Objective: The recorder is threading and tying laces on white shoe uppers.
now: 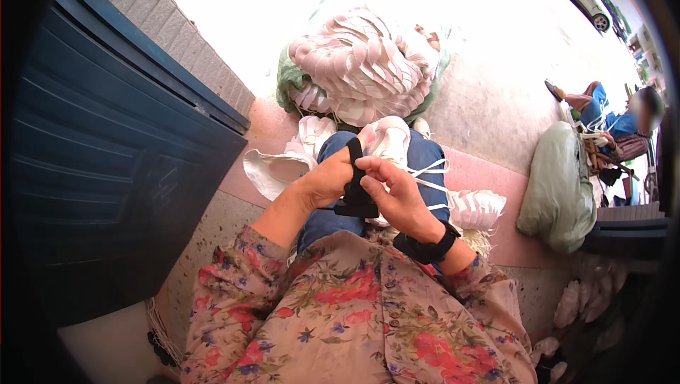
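A black strap [352, 179] runs across my left hand [333, 173] near the wrist, with a dark block [356, 210] hanging at its lower end. My right hand [393, 193] pinches the strap's edge between thumb and fingers; a black band [430, 244] circles the right wrist. Most of the left fingers are hidden behind the strap and the right hand; their tips lie beside a white shoe [389, 138] between my knees. White laces [433, 169] trail from that shoe over my right knee. By my left knee lie more white shoe pieces [263, 172].
Ahead, a green bag [289, 76] overflows with stacked white shoe uppers [361, 58]. More white pieces [478, 209] lie right of my knee. A pale green sack [558, 189] stands further right, near a seated person [620, 125]. A dark blue door [120, 150] closes off the left.
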The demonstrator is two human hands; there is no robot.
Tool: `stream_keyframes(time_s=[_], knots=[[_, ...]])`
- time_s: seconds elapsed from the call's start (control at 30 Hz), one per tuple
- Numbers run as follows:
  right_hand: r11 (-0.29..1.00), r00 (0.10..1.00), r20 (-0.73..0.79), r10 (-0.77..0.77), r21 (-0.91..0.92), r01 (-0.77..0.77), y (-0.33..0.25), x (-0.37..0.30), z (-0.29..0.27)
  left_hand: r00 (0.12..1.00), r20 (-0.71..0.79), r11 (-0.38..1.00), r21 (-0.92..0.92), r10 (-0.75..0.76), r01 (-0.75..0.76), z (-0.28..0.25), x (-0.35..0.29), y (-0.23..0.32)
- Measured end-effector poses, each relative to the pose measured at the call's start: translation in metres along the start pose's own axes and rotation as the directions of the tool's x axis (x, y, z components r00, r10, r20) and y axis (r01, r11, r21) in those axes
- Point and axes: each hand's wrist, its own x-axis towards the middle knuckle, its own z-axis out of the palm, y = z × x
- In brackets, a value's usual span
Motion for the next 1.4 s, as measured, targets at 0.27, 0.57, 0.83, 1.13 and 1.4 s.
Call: stream_keyframes(time_s=[0.27,0.57,0.83,1.13,1.4], knots=[[0.984,0.999,0.041,0.007,-0.180,0.000,-0.005,0.004,-0.009,0.965,-0.096,0.963,-0.092,0.246,-0.255,0.004,0.019,-0.021],[0.839,0.942,0.063,-0.330,-0.439,0.323,-0.001,0.005,0.001,0.851,0.018,0.450,0.842,0.525,-0.296,-0.018,0.048,-0.026],[0.693,0.878,0.359,-0.315,-0.545,0.471,0.017,-0.020,-0.005,0.669,0.400,-0.384,0.905,0.627,-0.181,0.001,0.044,-0.058],[0.554,0.767,0.588,-0.257,-0.561,0.615,0.020,-0.053,0.012,0.766,0.344,-0.386,0.913,0.543,-0.136,0.025,0.021,-0.101],[0.421,0.710,0.674,-0.202,-0.595,0.685,0.014,-0.042,0.016,0.759,0.543,-0.278,0.839,0.360,-0.468,0.022,0.040,-0.111]])
